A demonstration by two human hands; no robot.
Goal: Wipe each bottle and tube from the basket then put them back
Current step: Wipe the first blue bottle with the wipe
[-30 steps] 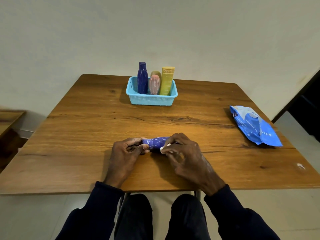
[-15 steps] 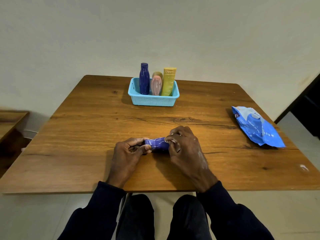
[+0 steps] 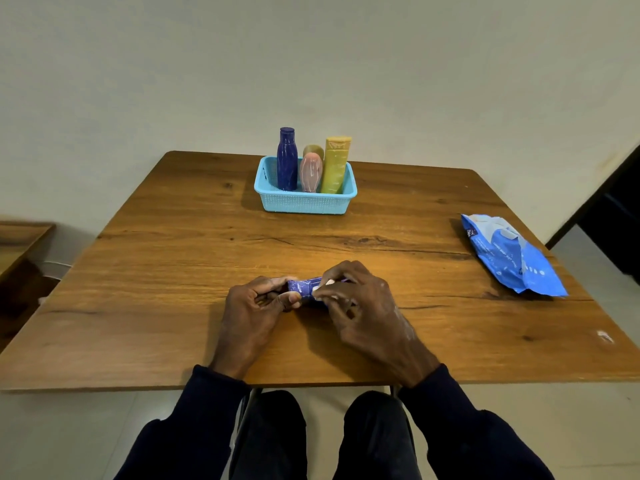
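Left hand (image 3: 256,306): curled round the left end of the blue tube (image 3: 304,287), low over the desk (image 3: 173,271).
Right hand (image 3: 363,306): pinches a white wipe (image 3: 329,282) on the tube; fingers shifted since a moment ago, so rubbing goes on.
Basket (image 3: 304,202): far back; tube not yet returned.

Sitting at a wood-grain table (image 3: 173,271) spreading under the left hand (image 3: 252,317) and the right hand (image 3: 367,313). Facing a plain off-white wall (image 3: 311,64) rising well beyond both. Catching another wooden surface (image 3: 17,244) well left of the left hand, a dark opening (image 3: 616,209) well right of the right hand. Looking down at pale floor (image 3: 69,434) nearer than the hands, below the table's edge. Getting soft, even light.
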